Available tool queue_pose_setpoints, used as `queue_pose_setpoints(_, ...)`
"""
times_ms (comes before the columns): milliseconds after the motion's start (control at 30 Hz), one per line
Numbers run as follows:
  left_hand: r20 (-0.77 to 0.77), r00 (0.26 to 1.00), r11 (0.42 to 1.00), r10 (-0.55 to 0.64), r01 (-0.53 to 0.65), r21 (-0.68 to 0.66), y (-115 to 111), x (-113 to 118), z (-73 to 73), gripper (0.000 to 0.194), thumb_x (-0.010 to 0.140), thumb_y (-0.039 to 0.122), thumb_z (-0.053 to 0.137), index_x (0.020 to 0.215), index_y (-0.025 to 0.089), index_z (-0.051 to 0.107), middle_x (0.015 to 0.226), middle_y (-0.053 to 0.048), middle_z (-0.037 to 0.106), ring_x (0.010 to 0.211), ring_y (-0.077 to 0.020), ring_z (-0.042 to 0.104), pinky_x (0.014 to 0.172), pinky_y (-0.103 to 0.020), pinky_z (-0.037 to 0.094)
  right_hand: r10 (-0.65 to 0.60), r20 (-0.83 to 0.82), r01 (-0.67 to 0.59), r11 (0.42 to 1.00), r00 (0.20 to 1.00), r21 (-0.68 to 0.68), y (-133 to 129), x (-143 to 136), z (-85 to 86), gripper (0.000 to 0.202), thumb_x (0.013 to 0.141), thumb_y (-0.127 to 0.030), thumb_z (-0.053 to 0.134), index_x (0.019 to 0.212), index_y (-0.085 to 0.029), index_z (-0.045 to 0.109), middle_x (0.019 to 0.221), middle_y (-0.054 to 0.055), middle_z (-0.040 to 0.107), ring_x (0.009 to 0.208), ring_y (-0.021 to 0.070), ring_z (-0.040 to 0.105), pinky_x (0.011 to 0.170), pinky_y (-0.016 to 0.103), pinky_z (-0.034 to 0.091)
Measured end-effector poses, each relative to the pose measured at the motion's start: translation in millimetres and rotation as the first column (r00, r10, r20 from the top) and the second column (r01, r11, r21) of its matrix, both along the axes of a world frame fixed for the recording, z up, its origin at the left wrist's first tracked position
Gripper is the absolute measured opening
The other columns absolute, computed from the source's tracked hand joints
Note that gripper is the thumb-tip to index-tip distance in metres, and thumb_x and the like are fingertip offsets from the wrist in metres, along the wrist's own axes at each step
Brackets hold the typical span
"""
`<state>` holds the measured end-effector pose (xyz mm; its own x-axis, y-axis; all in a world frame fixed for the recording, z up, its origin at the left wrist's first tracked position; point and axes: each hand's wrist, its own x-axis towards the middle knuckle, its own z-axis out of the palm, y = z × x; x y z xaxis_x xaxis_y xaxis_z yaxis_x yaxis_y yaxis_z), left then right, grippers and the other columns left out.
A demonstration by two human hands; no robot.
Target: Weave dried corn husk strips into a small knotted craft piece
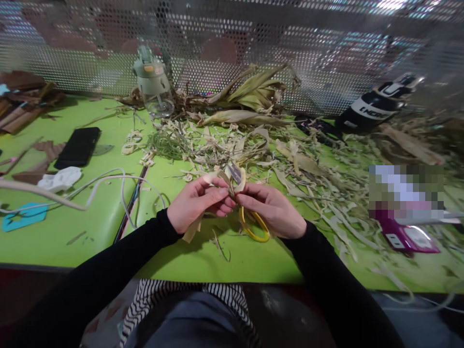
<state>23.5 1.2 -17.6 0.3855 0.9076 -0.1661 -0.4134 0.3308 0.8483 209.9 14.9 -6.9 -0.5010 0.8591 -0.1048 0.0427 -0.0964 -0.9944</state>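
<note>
My left hand (203, 197) pinches a pale strip of dried husk (218, 176) between thumb and fingers, over the front of the green table. Another pale piece (192, 232) hangs down below that hand. Close beside it, my right hand (270, 208) is closed on yellow-handled scissors (258, 231). One yellow loop shows under the palm, and the metal blades point away from me, up among the husk. The fingertips of both hands nearly meet there. How the blades sit against the husk cannot be made out.
Husk scraps (232, 142) litter the table beyond my hands and to the right. A clear bottle (155, 89), a black bottle (373, 108) and a bundle of husks (259, 92) stand or lie along the perforated metal panel (203, 34). Leftward are a phone (78, 147) and white cable (123, 186).
</note>
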Motion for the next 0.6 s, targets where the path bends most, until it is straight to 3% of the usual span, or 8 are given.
queue_pose_setpoints(267,-0.042,0.999,0.992,-0.011,0.016,0.128,-1.1,0.3,-0.5,0.023,0.075,0.025,0.07,0.092,0.014,0.059,0.067,0.0,0.067,0.06,-0.0079,0.064,0.059,-0.018,0.052,-0.046,0.1,0.034,0.993,0.994,0.114,-0.8,-0.7,1.9,0.019,0.078,-0.032,0.066,0.086,-0.014,0.065,0.08,0.003,0.067,0.072,0.0124,0.061,0.068,0.026,0.049)
queue_pose_setpoints(433,-0.034,0.999,0.985,0.002,0.004,0.17,-0.4,-2.5,-2.2,0.02,0.08,0.028,0.064,0.094,0.014,0.059,0.073,-0.002,0.069,0.063,-0.0087,0.064,0.062,-0.02,0.052,-0.04,0.027,0.038,0.997,0.999,0.064,0.6,2.8,0.4,0.025,0.081,-0.036,0.063,0.095,-0.016,0.069,0.083,0.003,0.07,0.073,0.0122,0.063,0.068,0.025,0.05)
queue_pose_setpoints(600,0.002,1.0,0.985,-0.005,0.004,0.174,0.2,-1.5,-2.7,0.016,0.081,0.026,0.064,0.091,0.015,0.06,0.069,-0.001,0.067,0.061,-0.0077,0.062,0.061,-0.019,0.051,-0.013,-0.026,0.014,0.999,1.0,0.044,-1.4,-0.1,6.1,0.019,0.073,-0.026,0.072,0.091,-0.019,0.071,0.085,0.003,0.072,0.078,0.0144,0.067,0.075,0.028,0.053)
